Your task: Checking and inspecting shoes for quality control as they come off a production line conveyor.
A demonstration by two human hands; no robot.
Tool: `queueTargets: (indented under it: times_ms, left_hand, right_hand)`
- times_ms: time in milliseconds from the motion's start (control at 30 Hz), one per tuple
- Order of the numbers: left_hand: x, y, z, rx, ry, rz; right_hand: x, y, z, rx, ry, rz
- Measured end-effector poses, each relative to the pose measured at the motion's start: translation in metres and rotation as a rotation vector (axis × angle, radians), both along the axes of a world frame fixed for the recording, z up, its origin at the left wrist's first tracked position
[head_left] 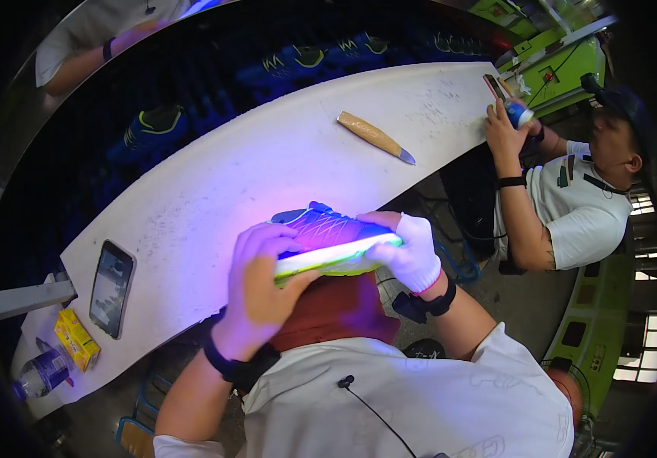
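In front of my chest is a blue sports shoe (327, 229) with pale crossed laces, lit by violet light. Its sole edge glows white and green along the side facing me. My bare left hand (261, 278) grips the left end, thumb under the sole and fingers over the upper. At the other end my right hand (411, 248), in a white glove with bare fingertips, closes round the shoe. Beyond it on the white table (267, 153) lies a knife (374, 136) with a wooden handle and a short blade.
A phone (112, 286), a yellow carton (77, 340) and a plastic bottle (42, 374) occupy the table's left end. More blue shoes (153, 126) sit in the dark area behind the table. On the right, a seated co-worker (565, 198) handles a blue and white object (518, 114).
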State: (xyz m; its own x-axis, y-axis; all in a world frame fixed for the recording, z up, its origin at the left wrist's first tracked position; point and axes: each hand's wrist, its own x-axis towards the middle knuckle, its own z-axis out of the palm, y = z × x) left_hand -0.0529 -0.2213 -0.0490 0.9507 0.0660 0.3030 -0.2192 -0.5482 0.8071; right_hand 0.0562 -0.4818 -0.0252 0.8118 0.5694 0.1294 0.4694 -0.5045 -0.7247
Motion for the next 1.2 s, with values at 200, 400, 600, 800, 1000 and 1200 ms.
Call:
queueTargets:
  times_ms: [200,400,600,800,1000,1200]
  left_hand:
    - [-0.014,0.076,0.060,-0.227,0.186,-0.001]
    - [-0.004,0.070,0.107,0.069,0.019,0.047]
    - [0.009,0.074,0.101,-0.079,0.347,0.068]
    - [0.013,0.088,0.095,-0.139,0.430,0.066]
    - [0.015,0.085,0.092,-0.170,0.443,0.144]
    - [0.043,0.082,0.101,-0.012,0.502,0.053]
  right_hand:
    - [0.002,0.068,-0.013,0.531,0.882,-0.247]
    - [0.013,0.135,0.036,0.776,0.262,0.298]
    - [0.019,0.162,0.048,0.645,0.337,0.360]
    - [0.026,0.183,0.028,1.201,0.955,0.205]
    - [0.031,0.200,0.036,0.861,0.738,0.424]
    - [0.043,0.189,0.039,0.821,0.719,0.437]
